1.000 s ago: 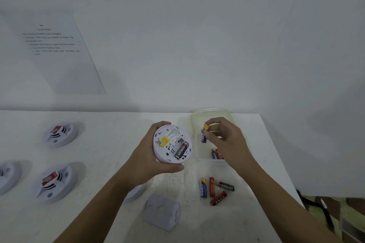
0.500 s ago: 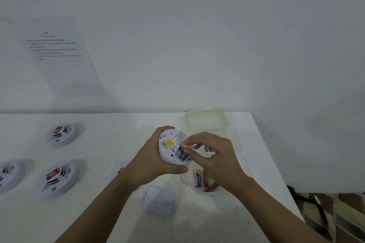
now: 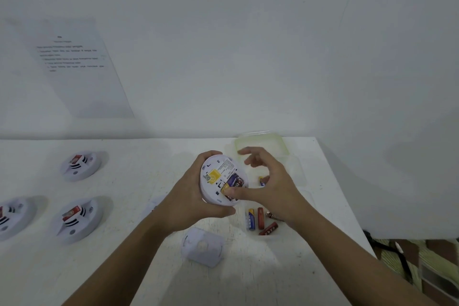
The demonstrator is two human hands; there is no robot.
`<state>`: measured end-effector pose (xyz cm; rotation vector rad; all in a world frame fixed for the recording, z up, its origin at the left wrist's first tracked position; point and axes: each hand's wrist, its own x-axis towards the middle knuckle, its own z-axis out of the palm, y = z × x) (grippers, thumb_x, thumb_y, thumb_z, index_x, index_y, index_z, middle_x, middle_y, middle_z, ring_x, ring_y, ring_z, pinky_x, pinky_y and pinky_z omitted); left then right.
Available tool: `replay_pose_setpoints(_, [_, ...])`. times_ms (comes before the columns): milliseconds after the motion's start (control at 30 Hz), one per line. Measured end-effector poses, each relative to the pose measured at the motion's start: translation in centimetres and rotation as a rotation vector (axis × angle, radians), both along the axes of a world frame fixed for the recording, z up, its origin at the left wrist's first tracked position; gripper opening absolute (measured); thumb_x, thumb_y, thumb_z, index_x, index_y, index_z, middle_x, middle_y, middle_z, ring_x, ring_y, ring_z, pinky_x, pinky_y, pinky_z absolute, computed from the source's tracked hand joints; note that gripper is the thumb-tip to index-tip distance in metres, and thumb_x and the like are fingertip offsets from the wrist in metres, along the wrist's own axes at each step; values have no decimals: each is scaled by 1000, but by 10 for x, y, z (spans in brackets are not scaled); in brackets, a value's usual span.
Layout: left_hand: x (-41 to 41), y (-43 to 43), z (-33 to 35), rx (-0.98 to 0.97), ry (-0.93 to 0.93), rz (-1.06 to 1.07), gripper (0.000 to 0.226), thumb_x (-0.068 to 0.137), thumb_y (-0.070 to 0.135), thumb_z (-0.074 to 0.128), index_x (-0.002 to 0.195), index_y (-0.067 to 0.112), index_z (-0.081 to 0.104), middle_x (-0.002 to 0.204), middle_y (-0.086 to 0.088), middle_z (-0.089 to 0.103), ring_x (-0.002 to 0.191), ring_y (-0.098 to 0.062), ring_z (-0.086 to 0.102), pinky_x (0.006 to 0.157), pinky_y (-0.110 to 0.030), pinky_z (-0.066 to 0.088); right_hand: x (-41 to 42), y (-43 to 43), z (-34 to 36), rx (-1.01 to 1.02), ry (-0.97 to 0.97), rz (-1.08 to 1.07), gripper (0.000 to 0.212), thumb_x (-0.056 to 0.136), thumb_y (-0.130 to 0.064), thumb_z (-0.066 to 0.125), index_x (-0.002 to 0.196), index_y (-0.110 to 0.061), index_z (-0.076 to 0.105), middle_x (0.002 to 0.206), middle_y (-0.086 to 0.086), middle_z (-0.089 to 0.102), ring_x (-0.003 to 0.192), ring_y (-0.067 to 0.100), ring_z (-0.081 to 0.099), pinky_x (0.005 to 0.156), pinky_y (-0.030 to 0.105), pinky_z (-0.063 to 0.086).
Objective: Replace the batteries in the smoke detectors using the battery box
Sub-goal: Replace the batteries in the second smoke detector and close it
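The smoke detector (image 3: 211, 164) is smooth white plastic with a dull sheen. Its yellow label (image 3: 214, 176) looks like matt paper. The battery (image 3: 234, 179) seated in it has a glossy purple wrap. The loose batteries (image 3: 251, 218) have shiny printed sleeves in blue, yellow and red. The battery box (image 3: 273, 237) is clear, slightly cloudy plastic, and its lid (image 3: 260, 143) is greenish see-through plastic. The detached cover (image 3: 202, 249) and the other detectors (image 3: 79, 165) are the same smooth white plastic. The counter (image 3: 139, 171) is matt white, scuffed and a little rough. The sheet (image 3: 74, 69) is thin printed paper on a matt painted wall (image 3: 248, 57).
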<state>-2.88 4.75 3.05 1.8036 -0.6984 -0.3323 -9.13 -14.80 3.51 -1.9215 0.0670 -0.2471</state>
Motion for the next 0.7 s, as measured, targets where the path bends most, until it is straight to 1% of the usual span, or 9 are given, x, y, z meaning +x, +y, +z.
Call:
replay_pose_setpoints(67, [-1,0,1,15,-23,2,91,62,7,94,135,28,44,121,17,60,118,-16,60,90,-33,59,1,0,3,53,79,8,72,61,-35,95,120,-42,55,114,-13,60,110,-1,56,74,12,44])
replay_pose_setpoints(133, [-1,-1,2,25,-40,3,89,63,7,93,134,27,43,118,21,59,119,-10,58,86,-24,58,1,2,5,87,93,21,68,63,-32,95,118,-38,56,109,-12,66,101,-1,62,69,10,48])
replay_pose_setpoints(200, [-1,0,4,26,-53,1,87,63,6,93,132,26,43,116,26,58,118,-4,57,82,-16,55,1,5,7,72,92,14,61,63,-33,95,112,-35,60,107,-13,69,100,-3,64,67,8,47])
replay_pose_setpoints(233, [-2,0,5,25,-58,0,87,64,5,92,132,26,43,115,26,58,117,-3,57,81,-14,54,1,6,8,53,90,9,57,62,-34,95,109,-34,62,108,-14,70,101,-2,63,67,9,47])
replay_pose_setpoints(367, [-4,3,8,20,-71,-17,87,65,4,91,133,26,42,116,26,58,118,-4,56,81,-14,54,0,8,9,84,95,6,56,60,-34,96,107,-32,65,108,-14,71,104,0,65,73,17,47])
replay_pose_setpoints(500, [-6,4,12,18,-85,-30,88,65,2,91,131,29,41,115,27,57,116,-2,57,79,-13,54,-3,9,12,132,102,13,57,58,-32,97,106,-28,65,108,-13,72,104,3,66,76,24,51])
replay_pose_setpoints(633, [-5,4,15,23,-135,-9,86,65,7,91,130,31,40,116,32,55,118,2,54,80,-8,50,-1,10,14,170,106,16,56,56,-28,98,102,-23,66,107,-9,74,104,6,67,81,26,51])
replay_pose_setpoints(700, [-5,5,14,23,-143,-11,86,66,8,91,131,31,40,118,30,55,119,0,54,82,-9,51,0,10,14,177,111,15,56,55,-27,98,100,-22,66,107,-9,74,105,7,67,85,30,53])
